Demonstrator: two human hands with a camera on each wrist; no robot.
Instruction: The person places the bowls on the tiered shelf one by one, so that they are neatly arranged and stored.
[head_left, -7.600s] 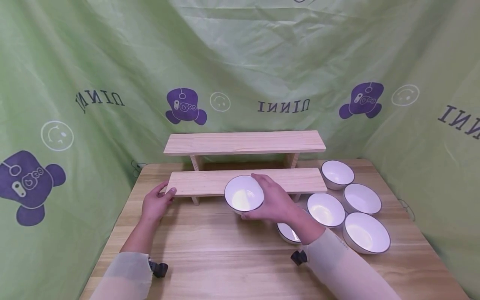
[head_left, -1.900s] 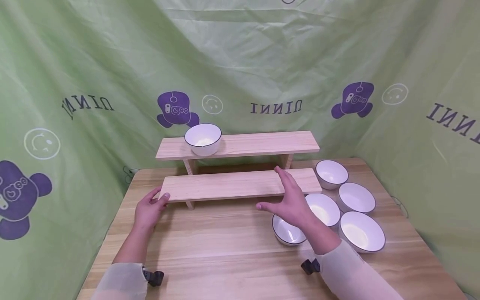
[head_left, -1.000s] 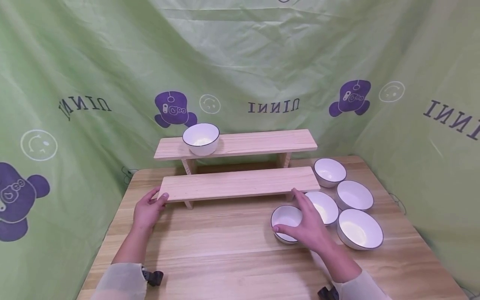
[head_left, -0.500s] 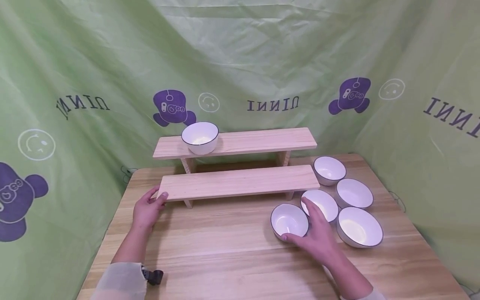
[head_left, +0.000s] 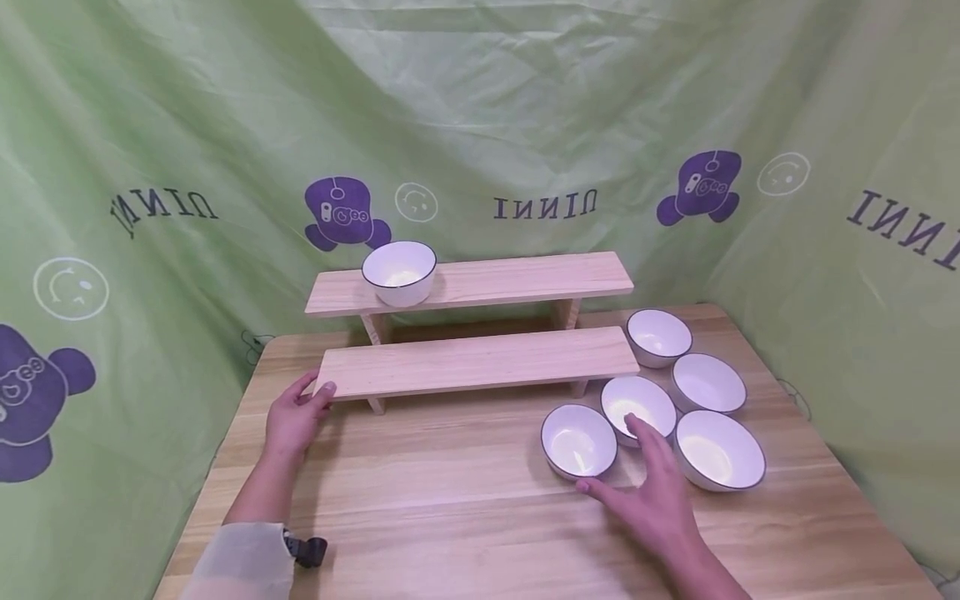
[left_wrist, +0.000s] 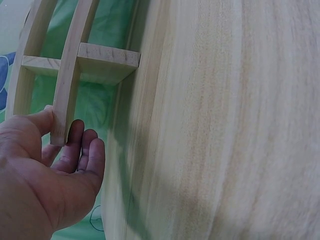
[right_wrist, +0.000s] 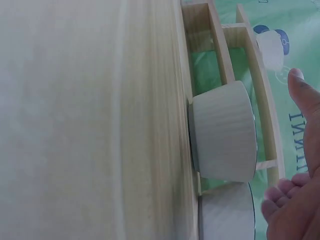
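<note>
A white bowl with a dark rim (head_left: 400, 275) sits near the left end of the two-tier wooden shelf's upper board (head_left: 525, 279). My left hand (head_left: 288, 425) pinches the left end of the lower board (head_left: 480, 364); in the left wrist view the thumb lies on one face and the fingers at the other. My right hand (head_left: 652, 496) hovers with thumb and fingers spread, the thumb by the near rim of the frontmost bowl (head_left: 577, 442). Its fingertips overlap a second bowl (head_left: 624, 402). In the right wrist view, two upright bowls (right_wrist: 225, 132) stand beside that hand, which holds nothing.
A wider bowl (head_left: 720, 450), another bowl (head_left: 708, 385) and a rear bowl (head_left: 658, 335) stand at the right of the wooden table (head_left: 420, 517). A green printed cloth (head_left: 480, 100) hangs behind and on both sides.
The bowl my right hand held has been set on the upper board and let go. That hand then came to the frontmost bowl and drew back toward me. My left hand stays put.
</note>
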